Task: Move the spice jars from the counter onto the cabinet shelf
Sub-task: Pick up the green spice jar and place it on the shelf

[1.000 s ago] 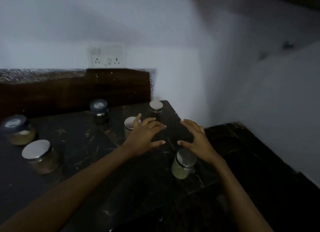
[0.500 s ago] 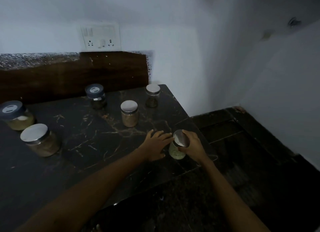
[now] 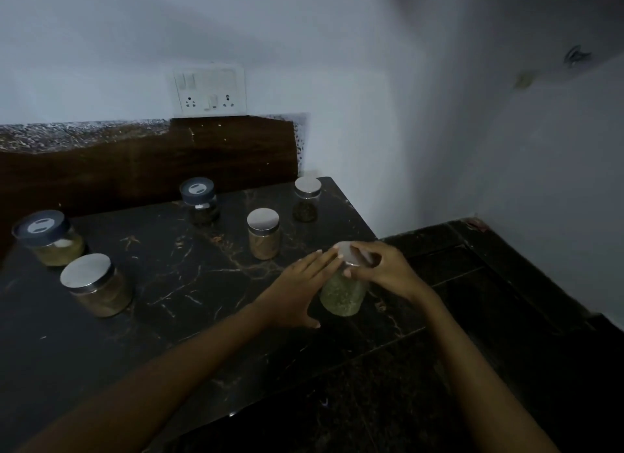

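Observation:
A small glass jar of green spice [image 3: 341,295] with a silver lid is near the counter's right front corner. My right hand [image 3: 385,270] grips its lid from above. My left hand [image 3: 297,294] lies flat against the jar's left side with straight fingers. Several more jars stand on the dark marble counter [image 3: 175,283]: a brown-spice jar with a silver lid [image 3: 264,238], a dark-spice jar with a silver lid [image 3: 306,199], a grey-lidded jar [image 3: 200,201], a wide grey-lidded jar [image 3: 50,238] and a wide silver-lidded jar [image 3: 98,285]. No cabinet shelf is in view.
A dark wooden backsplash [image 3: 152,162] runs along the counter's back, with a white switch and socket plate [image 3: 209,89] above it. White walls close the corner at the right. Dark floor [image 3: 472,317] lies below the counter's right edge.
My right hand came down onto the green spice jar's lid and closed on it. My left hand moved from the counter up against the jar's side. The camera has tilted down and come closer.

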Demonstrator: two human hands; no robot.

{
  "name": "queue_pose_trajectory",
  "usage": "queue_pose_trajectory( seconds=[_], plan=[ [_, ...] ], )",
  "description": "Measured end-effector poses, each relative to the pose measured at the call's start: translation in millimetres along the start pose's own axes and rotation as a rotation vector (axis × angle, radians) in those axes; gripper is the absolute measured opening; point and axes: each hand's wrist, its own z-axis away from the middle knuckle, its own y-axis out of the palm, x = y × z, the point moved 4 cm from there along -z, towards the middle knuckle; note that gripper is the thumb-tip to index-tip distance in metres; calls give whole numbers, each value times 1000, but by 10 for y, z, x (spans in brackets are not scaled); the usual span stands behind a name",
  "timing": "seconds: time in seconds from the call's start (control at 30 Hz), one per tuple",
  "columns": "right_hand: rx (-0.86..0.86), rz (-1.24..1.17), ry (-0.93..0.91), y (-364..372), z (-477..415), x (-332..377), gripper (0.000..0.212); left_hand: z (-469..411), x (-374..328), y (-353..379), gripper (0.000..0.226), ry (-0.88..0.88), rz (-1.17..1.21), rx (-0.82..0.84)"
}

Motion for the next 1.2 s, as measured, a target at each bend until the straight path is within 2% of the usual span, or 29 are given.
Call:
queue_pose_trajectory(
  seconds=[0.13, 0.23, 0.3, 0.5, 0.57, 0.7, 0.77, 0.93, 1.07, 1.2],
  plan=[
    [87, -12, -112, -186, -41, 559, 53, 80, -65, -321, 134, 24, -88, -153],
    [168, -46, -180, -288, -44, 930, 36, 122, -115, -658, 126, 63, -64, -329],
    [201, -75, -201, -344, -39, 1093, 33, 148, -145, -859, 117, 105, -11, -404],
    [177, -92, -257, -371, -37, 1332, 32, 240, -156, -1140, 119, 63, 237, -424],
    [178, -111, -290, -392, 12, 1339, 50, 274, -127, -1196, 122, 33, 373, -435],
    [408, -97, -289, -333, 170, 1219, 115, 336, -72, -1274, 124, 2, 509, -465],
    [441, -48, -297, -268, 217, 1204, 131, 348, -76, -1300, 122, 8, 537, -466],
    [326, 132, -354, -175, 245, 1343, 139, 393, -37, -1346, 122, -7, 651, -476],
    [242, 138, -412, -157, 248, 1426, 134, 426, -26, -1410, 128, -29, 524, -430],
    [203, 242, -462, -96, 244, 1504, 134, 413, -92, -1456, 129, -24, 419, -401]
  ],
)
